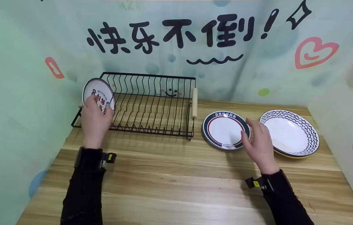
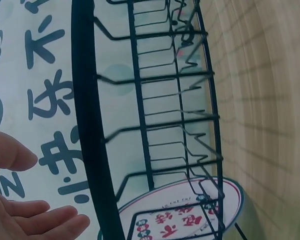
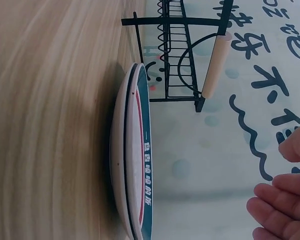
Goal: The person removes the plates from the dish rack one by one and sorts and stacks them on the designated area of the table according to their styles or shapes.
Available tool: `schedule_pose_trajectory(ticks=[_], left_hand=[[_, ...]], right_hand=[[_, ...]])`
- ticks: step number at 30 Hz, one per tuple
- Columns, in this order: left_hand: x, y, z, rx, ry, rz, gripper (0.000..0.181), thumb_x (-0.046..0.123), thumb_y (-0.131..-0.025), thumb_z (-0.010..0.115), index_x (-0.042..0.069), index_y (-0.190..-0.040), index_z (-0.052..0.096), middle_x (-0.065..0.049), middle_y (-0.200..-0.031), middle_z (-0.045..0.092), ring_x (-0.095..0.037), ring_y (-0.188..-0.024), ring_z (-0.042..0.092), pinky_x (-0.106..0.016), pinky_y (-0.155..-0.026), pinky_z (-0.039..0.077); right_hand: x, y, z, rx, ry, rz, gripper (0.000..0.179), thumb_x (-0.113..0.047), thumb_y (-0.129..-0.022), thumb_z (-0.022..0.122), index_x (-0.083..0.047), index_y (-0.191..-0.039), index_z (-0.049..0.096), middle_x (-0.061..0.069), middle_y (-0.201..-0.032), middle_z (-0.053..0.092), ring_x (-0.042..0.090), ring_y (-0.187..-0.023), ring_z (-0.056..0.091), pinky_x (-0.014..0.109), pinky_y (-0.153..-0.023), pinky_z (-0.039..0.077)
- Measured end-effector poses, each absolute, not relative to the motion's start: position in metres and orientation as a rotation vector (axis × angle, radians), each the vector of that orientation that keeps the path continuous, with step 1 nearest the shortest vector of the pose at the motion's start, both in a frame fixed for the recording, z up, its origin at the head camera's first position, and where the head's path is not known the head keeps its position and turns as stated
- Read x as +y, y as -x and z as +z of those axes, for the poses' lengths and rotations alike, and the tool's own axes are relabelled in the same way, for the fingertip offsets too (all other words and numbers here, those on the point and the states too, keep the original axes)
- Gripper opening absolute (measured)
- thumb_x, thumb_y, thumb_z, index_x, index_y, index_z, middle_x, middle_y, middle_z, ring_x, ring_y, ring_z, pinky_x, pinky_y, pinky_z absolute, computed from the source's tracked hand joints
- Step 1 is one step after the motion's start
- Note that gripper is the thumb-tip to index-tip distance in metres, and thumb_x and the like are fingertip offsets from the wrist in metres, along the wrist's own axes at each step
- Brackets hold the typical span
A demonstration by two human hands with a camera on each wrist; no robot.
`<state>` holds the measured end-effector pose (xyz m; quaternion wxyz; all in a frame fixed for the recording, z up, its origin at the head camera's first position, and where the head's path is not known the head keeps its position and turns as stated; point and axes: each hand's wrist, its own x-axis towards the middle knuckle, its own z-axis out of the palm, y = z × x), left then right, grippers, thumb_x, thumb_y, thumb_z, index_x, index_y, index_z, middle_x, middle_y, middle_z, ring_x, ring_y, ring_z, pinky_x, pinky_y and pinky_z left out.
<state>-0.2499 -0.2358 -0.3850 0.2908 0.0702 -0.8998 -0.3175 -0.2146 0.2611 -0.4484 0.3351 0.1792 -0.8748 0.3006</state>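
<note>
A white plate (image 1: 99,89) with red and dark print stands tilted in the left end of a black wire dish rack (image 1: 151,131). My left hand (image 1: 95,125) is in front of that plate; in the left wrist view its fingers are apart and hold nothing, with the plate (image 2: 230,200) seen through the wires. Right of the rack, a plate with a dark green rim (image 1: 225,129) lies on the table, and the right wrist view suggests another plate stacked beneath it. Over its right edge hovers my right hand (image 1: 260,147), thumb and fingers spread with nothing between them.
Farther right lies a shallow white bowl (image 1: 289,134) with a black wavy rim, above a yellowish edge. The rack has a pale wooden handle (image 1: 194,103) at its right end. Printed cloth walls (image 1: 176,65) enclose the wooden table (image 1: 176,187) at back and sides.
</note>
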Motion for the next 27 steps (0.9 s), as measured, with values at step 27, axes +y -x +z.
schedule_pose_trajectory(ticks=[27], left_hand=[[-0.280,0.263,-0.385,-2.541,-0.363,-0.879,0.063,0.024,-0.097,0.054,-0.018,-0.138,0.032,-0.039,-0.133,0.043,-0.054,-0.122,0.044,-0.063,-0.102,0.037]], right_hand=[[0.270,0.213,-0.463,-2.303,-0.547,0.740,0.042,0.000,-0.086,0.069,0.012,-0.124,0.056,0.026,-0.112,0.063,0.043,-0.108,0.055,0.051,-0.100,0.039]])
